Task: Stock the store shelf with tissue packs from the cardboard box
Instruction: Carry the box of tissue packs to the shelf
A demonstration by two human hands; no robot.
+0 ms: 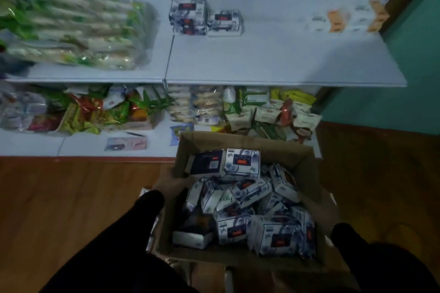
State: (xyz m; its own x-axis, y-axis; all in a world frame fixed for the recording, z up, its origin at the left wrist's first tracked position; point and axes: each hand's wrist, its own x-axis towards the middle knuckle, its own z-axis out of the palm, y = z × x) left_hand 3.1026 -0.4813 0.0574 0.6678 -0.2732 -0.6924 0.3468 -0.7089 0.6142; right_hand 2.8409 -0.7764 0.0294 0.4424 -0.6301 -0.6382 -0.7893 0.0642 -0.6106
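Note:
An open cardboard box [240, 141] stands low in the middle, filled with several white-and-blue tissue packs [242, 162] lying in a jumble. My left hand [167, 181], in a black sleeve, grips the box's left rim with fingers over the edge. On the box's right rim my right hand [315, 208] is dim and blurred, and it seems to hold that wall. On the upper white shelf [273, 62], a short stack of tissue packs [188, 16] stands at the back, with a single pack [223, 22] right beside it.
Large green-and-white wrapped bundles [78, 28] fill the left of the upper shelf. Orange-and-white packs [338, 20] sit at its far right. The lower shelf [83, 147] is crowded with snack bags and packets. There is wooden floor [71, 197] to the left and a green wall [404, 66] to the right.

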